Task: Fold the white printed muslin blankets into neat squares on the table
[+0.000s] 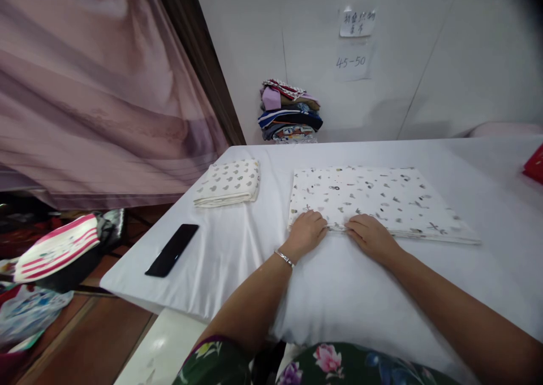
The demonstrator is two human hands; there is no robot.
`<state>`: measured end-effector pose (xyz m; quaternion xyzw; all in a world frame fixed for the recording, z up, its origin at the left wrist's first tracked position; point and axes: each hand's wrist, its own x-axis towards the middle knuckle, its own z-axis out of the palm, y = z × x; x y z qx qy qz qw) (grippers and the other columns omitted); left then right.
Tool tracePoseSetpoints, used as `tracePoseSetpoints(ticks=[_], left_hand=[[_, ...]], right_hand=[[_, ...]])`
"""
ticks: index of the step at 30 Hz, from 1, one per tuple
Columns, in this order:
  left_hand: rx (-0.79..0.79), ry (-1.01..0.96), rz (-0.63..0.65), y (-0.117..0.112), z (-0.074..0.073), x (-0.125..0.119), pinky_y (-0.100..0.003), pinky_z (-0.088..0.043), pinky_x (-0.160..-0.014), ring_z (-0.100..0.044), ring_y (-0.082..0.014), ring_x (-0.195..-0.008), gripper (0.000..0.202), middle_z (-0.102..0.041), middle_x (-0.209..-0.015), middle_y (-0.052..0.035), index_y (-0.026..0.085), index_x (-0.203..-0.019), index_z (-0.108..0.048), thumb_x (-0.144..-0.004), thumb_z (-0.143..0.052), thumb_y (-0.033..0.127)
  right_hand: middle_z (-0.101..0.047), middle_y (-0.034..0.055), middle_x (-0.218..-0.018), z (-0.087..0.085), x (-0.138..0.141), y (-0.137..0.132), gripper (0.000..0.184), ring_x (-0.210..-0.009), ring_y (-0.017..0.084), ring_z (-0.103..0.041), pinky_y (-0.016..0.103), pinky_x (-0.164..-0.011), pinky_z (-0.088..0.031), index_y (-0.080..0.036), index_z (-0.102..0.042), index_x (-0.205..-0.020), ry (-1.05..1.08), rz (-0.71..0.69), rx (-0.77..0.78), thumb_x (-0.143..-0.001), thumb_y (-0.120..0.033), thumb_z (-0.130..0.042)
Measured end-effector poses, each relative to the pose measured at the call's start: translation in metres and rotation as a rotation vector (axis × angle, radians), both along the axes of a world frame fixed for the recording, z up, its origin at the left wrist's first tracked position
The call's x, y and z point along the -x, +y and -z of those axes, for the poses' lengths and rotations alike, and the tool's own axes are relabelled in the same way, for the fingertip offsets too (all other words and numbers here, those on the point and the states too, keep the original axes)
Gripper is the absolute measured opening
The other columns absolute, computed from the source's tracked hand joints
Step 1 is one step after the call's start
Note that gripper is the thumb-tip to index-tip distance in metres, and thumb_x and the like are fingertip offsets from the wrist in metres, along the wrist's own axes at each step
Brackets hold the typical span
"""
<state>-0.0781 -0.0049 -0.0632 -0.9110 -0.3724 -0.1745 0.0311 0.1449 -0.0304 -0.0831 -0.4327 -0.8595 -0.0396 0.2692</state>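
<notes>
A white cloth (360, 195) with small grey and dark prints lies folded into a long flat strip on the table. My left hand (307, 232) is at its near edge, left of the middle, fingers curled over the fabric. Close by on the right, my right hand (371, 235) pinches the same near edge with thumb and fingers. The undersides of the fingers are partly hidden. Off to the left sits a smaller folded cream cloth (229, 182) with grey printed motifs, touched by neither hand.
A black phone (172, 250) lies on the left of the white-covered table (237, 272). Behind the far edge rises a stack of folded fabrics (291, 112) by the wall. A pink curtain (97, 85) hangs at left; something red (534, 164) shows at far right.
</notes>
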Motion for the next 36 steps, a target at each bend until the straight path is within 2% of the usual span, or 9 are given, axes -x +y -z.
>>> tracePoseSetpoints(ticks=[4, 9, 14, 19, 25, 30, 33, 36], left_hand=[[0.004, 0.007, 0.011, 0.0, -0.003, -0.001, -0.031, -0.038, -0.078, -0.049, -0.0179, -0.088, 0.009, -0.057, -0.088, -0.0028, 0.02, -0.09, -0.058, -0.086, -0.051, 0.024], [-0.058, 0.034, -0.054, 0.003, -0.006, -0.005, -0.032, -0.037, -0.076, -0.049, -0.0184, -0.086, 0.014, -0.057, -0.088, -0.0038, 0.019, -0.089, -0.058, -0.089, -0.044, 0.019], [-0.04, 0.099, -0.019, -0.001, -0.004, -0.006, -0.032, -0.037, -0.073, -0.048, -0.0185, -0.085, 0.018, -0.056, -0.084, -0.0036, 0.018, -0.082, -0.059, -0.09, -0.042, 0.017], [0.0, 0.11, -0.042, -0.006, -0.006, -0.005, -0.032, -0.037, -0.074, -0.047, -0.0189, -0.086, 0.018, -0.056, -0.085, -0.0039, 0.018, -0.082, -0.059, -0.09, -0.042, 0.017], [0.051, 0.048, -0.018, -0.01, -0.009, 0.0, -0.032, -0.038, -0.079, -0.047, -0.0188, -0.091, 0.014, -0.056, -0.091, -0.0039, 0.019, -0.093, -0.058, -0.086, -0.047, 0.017], [0.065, 0.026, -0.008, -0.013, -0.012, 0.006, -0.034, -0.038, -0.08, -0.047, -0.0199, -0.095, 0.025, -0.055, -0.096, -0.0044, 0.02, -0.102, -0.056, -0.079, -0.052, 0.014], [0.052, 0.041, -0.041, -0.014, -0.011, 0.006, -0.033, -0.038, -0.078, -0.047, -0.0193, -0.093, 0.032, -0.054, -0.095, -0.0041, 0.02, -0.103, -0.055, -0.076, -0.048, 0.005], [0.035, 0.057, -0.078, -0.013, -0.01, 0.003, -0.034, -0.038, -0.077, -0.047, -0.0196, -0.092, 0.031, -0.054, -0.095, -0.0048, 0.02, -0.102, -0.055, -0.078, -0.044, 0.004]], right_hand=[[-0.063, 0.0085, -0.089, -0.001, 0.003, 0.001, 0.021, -0.083, 0.019, -0.053, 0.032, -0.072, -0.042, -0.014, -0.063, -0.091, -0.02, 0.02, -0.067, -0.09, -0.021, -0.043], [-0.063, 0.0094, -0.089, -0.001, 0.006, 0.004, 0.019, -0.083, 0.02, -0.052, 0.033, -0.073, -0.039, -0.012, -0.064, -0.091, -0.013, 0.067, -0.193, -0.088, -0.018, -0.045], [-0.063, 0.0084, -0.09, 0.004, 0.004, 0.004, 0.024, -0.081, 0.019, -0.052, 0.031, -0.069, -0.038, -0.015, -0.065, -0.091, -0.133, 0.023, -0.109, -0.089, -0.014, -0.042], [-0.063, 0.0088, -0.092, 0.005, 0.003, 0.002, 0.025, -0.083, 0.02, -0.052, 0.032, -0.07, -0.04, -0.016, -0.066, -0.092, -0.119, 0.011, -0.071, -0.089, -0.016, -0.041], [-0.062, 0.0096, -0.097, 0.003, 0.001, -0.001, 0.025, -0.089, 0.021, -0.053, 0.034, -0.074, -0.043, -0.016, -0.064, -0.099, -0.058, -0.027, -0.038, -0.089, -0.016, -0.042], [-0.06, 0.0107, -0.106, 0.0, -0.004, -0.004, 0.031, -0.095, 0.022, -0.053, 0.037, -0.079, -0.045, -0.015, -0.061, -0.108, -0.085, -0.066, 0.038, -0.084, -0.01, -0.042], [-0.059, 0.0098, -0.108, -0.003, -0.003, -0.005, 0.036, -0.096, 0.021, -0.053, 0.037, -0.08, -0.045, -0.017, -0.059, -0.111, -0.111, -0.05, 0.067, -0.083, -0.008, -0.04], [-0.06, 0.0096, -0.106, -0.003, 0.001, -0.005, 0.037, -0.093, 0.021, -0.053, 0.037, -0.077, -0.047, -0.018, -0.059, -0.111, -0.142, -0.002, 0.065, -0.082, -0.008, -0.039]])
